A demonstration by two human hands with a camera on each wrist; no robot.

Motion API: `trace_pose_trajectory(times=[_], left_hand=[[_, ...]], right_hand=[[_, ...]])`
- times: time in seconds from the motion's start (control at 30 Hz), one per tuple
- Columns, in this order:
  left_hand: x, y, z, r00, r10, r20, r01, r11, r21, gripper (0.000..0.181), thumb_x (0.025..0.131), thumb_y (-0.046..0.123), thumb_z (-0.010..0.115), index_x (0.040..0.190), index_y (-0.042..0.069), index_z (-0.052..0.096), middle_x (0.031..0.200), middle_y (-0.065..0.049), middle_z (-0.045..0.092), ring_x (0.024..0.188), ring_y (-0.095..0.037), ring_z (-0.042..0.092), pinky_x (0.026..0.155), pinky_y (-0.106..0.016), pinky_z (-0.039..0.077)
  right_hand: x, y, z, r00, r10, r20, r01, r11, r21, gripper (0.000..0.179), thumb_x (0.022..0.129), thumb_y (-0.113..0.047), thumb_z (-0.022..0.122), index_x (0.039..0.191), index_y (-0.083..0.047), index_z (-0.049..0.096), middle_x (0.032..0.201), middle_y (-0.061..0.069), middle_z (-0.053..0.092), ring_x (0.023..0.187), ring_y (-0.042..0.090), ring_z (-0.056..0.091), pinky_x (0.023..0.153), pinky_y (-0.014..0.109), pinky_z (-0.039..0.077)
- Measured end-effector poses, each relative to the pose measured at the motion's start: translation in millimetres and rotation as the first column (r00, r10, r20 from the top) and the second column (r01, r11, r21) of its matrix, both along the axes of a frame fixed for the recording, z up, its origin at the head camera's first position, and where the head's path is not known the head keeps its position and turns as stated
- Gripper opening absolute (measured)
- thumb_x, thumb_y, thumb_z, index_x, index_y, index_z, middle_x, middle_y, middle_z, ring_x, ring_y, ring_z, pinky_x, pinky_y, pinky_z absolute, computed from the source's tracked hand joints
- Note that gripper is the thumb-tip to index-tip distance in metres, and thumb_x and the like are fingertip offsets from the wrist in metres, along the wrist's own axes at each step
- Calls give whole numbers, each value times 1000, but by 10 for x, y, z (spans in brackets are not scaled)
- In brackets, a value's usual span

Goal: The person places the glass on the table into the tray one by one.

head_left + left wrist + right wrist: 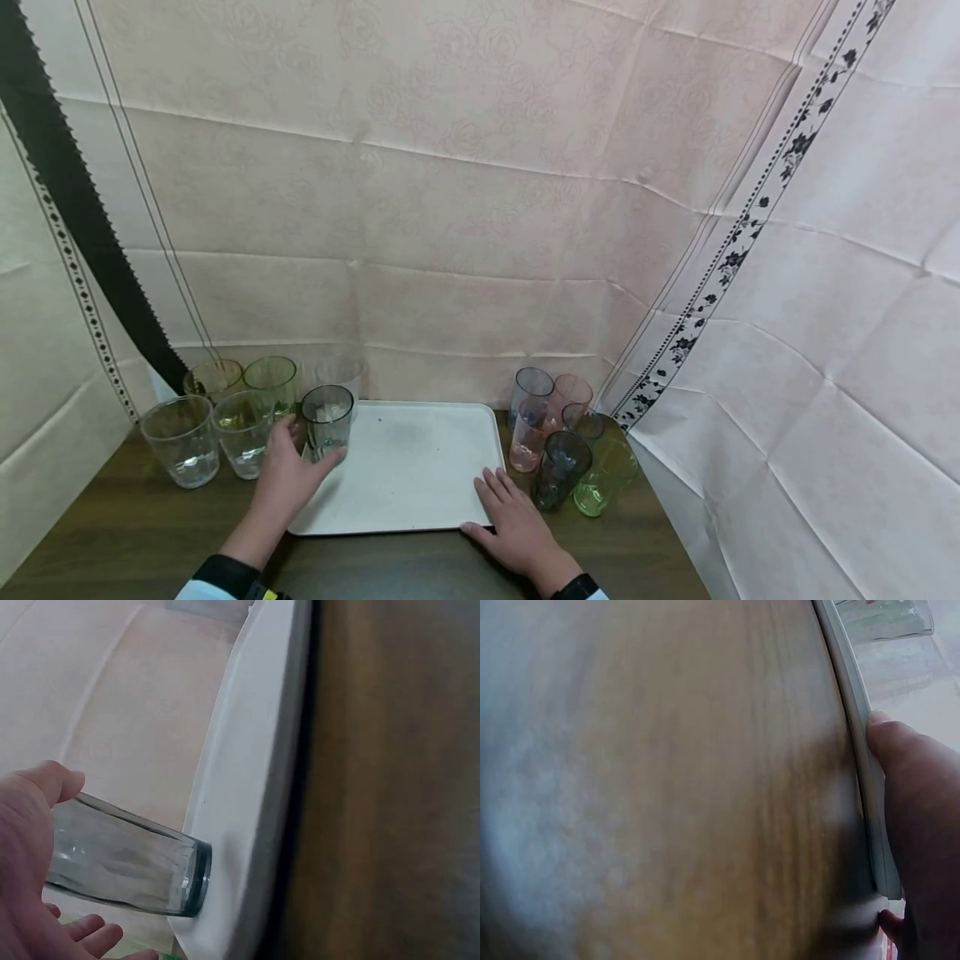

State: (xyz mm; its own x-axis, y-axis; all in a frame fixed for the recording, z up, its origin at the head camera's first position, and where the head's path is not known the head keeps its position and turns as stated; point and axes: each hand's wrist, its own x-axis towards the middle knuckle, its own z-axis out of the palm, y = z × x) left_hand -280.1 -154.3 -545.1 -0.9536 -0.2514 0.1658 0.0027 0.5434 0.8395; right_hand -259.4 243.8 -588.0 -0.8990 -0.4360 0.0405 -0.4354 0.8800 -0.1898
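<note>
A grey-tinted glass (328, 414) stands upright at the left end of a white tray (420, 467). My left hand (292, 471) is around this glass, thumb in front and fingers on its left side. In the left wrist view the thumb lies close along the glass (124, 855), while the other fingers (94, 930) are loosely spread below it with a gap. My right hand (517, 525) rests at the tray's front right corner, fingers extended over the right edge and thumb (892, 739) on the front rim.
Left of the tray stand two clear glasses (180, 442), an amber glass (213, 377) and a green glass (272, 379). A clear glass (339, 371) is behind the grey one. Several tinted glasses, including a dark glass (561, 471) and a yellow-green glass (600, 483), crowd the right side. Cloth (450, 208) hangs behind.
</note>
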Motion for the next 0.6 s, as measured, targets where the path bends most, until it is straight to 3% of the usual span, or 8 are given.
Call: trace_pose_trajectory(times=[0.33, 0.6], left_hand=[[373, -126, 9, 999, -33, 34, 34, 999, -40, 122, 85, 66, 74, 161, -10, 17, 154, -37, 34, 137, -53, 36, 103, -70, 39], [612, -348, -5, 999, 35, -31, -35, 999, -6, 103, 89, 60, 74, 152, -10, 34, 142, -32, 45, 129, -47, 48, 98, -62, 48]], right_hand=[[-7, 12, -13, 1000, -10, 3, 10, 1000, 10, 87, 99, -77, 39, 164, -20, 38, 170, 4, 27, 156, 28, 16, 117, 58, 34], [-5, 8, -11, 1000, -11, 11, 11, 1000, 0, 87, 99, -77, 39, 164, -20, 37, 171, 3, 27, 156, 26, 14, 118, 57, 33]])
